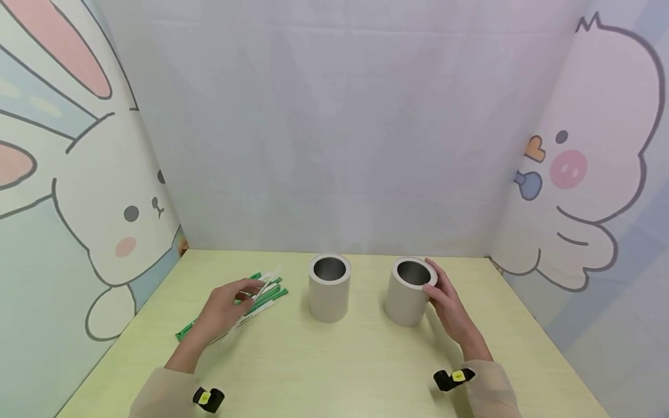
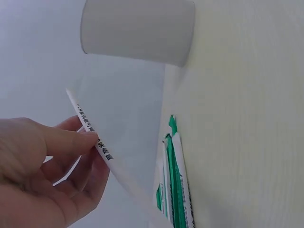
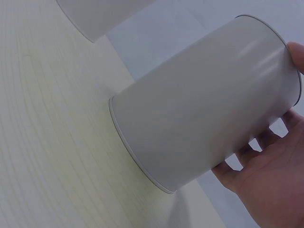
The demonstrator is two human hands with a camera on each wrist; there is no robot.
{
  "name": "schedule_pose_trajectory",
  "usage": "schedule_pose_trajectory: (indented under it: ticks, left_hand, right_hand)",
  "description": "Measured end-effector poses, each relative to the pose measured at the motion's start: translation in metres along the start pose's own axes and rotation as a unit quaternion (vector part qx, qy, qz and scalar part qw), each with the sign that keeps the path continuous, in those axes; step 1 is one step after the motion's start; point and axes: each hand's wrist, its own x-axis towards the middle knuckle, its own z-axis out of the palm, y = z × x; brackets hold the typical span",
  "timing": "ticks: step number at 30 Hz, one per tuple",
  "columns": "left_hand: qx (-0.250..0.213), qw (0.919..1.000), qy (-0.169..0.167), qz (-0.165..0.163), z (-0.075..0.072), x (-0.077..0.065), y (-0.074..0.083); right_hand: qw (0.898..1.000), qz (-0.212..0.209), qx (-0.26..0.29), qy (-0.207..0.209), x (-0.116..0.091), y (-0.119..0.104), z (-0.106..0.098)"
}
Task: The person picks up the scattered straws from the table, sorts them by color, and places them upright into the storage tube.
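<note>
In the head view my left hand [image 1: 225,307] pinches a slim white wrapped straw [image 2: 102,149] between thumb and fingers; dark characters are printed along it. Below that hand lies a bundle of green and white wrapped straws [image 1: 266,299] on the table. On the right side, my right hand [image 1: 449,307] grips a white cylindrical cup [image 1: 405,302] from its right, the thumb at the rim and the other fingers along the wall. The cup's inside is dark and metallic; it stands on the table, perhaps slightly tilted. A matching white cup [image 1: 329,299] stands upright between the hands, touched by neither.
The pale wood table [image 1: 324,371] ends at a plain light backdrop [image 1: 334,139]. Cartoon-printed side panels flank it, a rabbit [image 1: 104,232] on the left and a pink-cheeked animal [image 1: 585,174] on the right.
</note>
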Motion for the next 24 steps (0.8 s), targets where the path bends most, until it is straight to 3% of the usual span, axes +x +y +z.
schedule_pose_trajectory:
  ticks: [6,10,15,20,24]
  left_hand:
    - [-0.061,0.9979,0.022,-0.001,0.001,0.003,0.028]
    - [-0.119,0.9923,0.033,-0.01,0.01,0.011,0.048]
    - [-0.189,0.9804,0.049,-0.023,0.031,0.032,0.074]
    - [-0.26,0.9638,0.059,0.003,0.056,0.058,0.103]
    - [-0.285,0.9563,0.064,0.013,0.075,0.078,0.127]
  right_hand:
    - [1.0,0.0,0.003,-0.002,0.0,-0.001,0.001]
    - [1.0,-0.001,0.004,-0.002,-0.001,-0.002,0.001]
    - [1.0,0.001,0.001,0.0,0.0,-0.002,0.001]
    - [1.0,0.006,-0.001,0.001,-0.001,-0.003,0.002]
    - [1.0,0.007,-0.001,0.004,-0.001,-0.003,0.002]
